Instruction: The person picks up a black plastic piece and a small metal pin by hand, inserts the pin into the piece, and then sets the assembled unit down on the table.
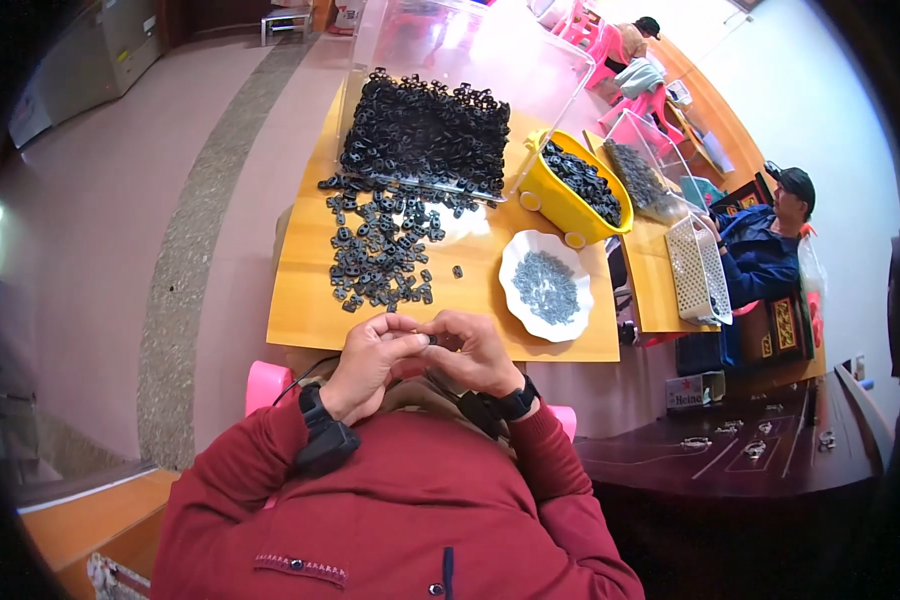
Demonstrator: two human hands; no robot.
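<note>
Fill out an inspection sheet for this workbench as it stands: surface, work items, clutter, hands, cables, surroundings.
Surface: yellow table, small and low, on a pale pink floor.
Job's things: loose black plastic parts spread mid-table; one small black part pinched between both hands.
Clutter: clear bin heaped with black parts; yellow tub of the same; white dish of small grey metal pieces.
Hands: left hand and right hand meet at the table's near edge, fingertips on the part.
Cables: thin black cord by the left wrist band.
Surroundings: a seated person in blue to the right beside a white basket; dark wooden table.
</note>
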